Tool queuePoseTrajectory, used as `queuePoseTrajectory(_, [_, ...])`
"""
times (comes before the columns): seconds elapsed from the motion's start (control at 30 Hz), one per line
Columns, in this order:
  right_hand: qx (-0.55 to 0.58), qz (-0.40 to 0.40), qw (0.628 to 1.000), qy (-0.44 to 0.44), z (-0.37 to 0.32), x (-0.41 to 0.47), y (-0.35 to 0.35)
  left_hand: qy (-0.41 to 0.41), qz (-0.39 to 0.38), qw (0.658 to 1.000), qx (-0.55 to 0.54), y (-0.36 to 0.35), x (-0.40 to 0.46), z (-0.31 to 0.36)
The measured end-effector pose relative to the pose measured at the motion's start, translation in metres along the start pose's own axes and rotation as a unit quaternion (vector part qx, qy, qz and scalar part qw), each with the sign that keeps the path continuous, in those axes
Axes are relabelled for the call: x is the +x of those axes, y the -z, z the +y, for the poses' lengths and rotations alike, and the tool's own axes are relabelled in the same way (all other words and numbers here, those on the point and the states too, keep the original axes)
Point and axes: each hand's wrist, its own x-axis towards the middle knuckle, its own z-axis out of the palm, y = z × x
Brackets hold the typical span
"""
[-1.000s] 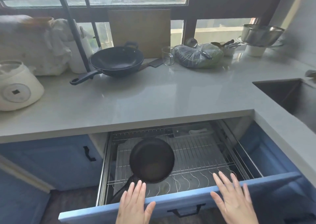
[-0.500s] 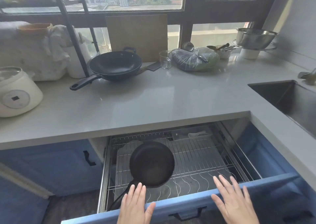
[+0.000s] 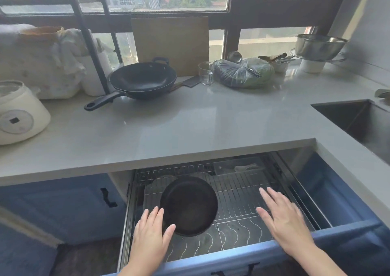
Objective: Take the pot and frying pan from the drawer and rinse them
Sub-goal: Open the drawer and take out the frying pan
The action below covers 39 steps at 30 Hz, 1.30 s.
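- Head view: the frying pan (image 3: 188, 205) lies in the open drawer (image 3: 236, 256), just right of the left hand (image 3: 150, 233).
- Left hand, nearer, open and flat at the pan's rim; its handle is hidden beneath.
- Right hand (image 3: 285, 221) open, empty, well right of the pan.

Open blue drawer (image 3: 242, 256) at lower centre holds a black frying pan (image 3: 188, 205) on a wire rack. Left hand (image 3: 150, 233) overlaps the pan's near edge; right hand (image 3: 285, 221) hovers, spread flat. A wok (image 3: 143, 80) sits on the table (image 3: 190, 124) above.
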Motion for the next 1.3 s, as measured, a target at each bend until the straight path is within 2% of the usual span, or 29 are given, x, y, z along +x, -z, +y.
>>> queuePoseTrajectory(0.13, [-0.011, 0.006, 0.999, 0.042, -0.010, 0.050, -0.008, 0.003, -0.044, 0.998, 0.048, -0.010, 0.019, -0.011])
queuePoseTrajectory(0.3, [-0.040, -0.023, 0.995, 0.084, -0.016, 0.091, -0.031, -0.007, -0.108, 0.989, 0.104, -0.024, 0.037, -0.017])
queuePoseTrajectory(0.7, [-0.099, -0.057, 0.980, 0.164, -0.025, 0.140, -0.058, -0.031, -0.170, 0.970, 0.169, -0.041, 0.065, -0.034])
queuePoseTrajectory(1.0, [-0.137, -0.145, 0.957, 0.212, -0.041, 0.180, -0.096, -0.031, -0.272, 0.932, 0.237, -0.051, 0.066, -0.050])
queuePoseTrajectory(1.3, [-0.137, -0.264, 0.919, 0.258, -0.044, 0.204, -0.159, -0.013, -0.310, 0.924, 0.225, -0.082, 0.073, -0.048])
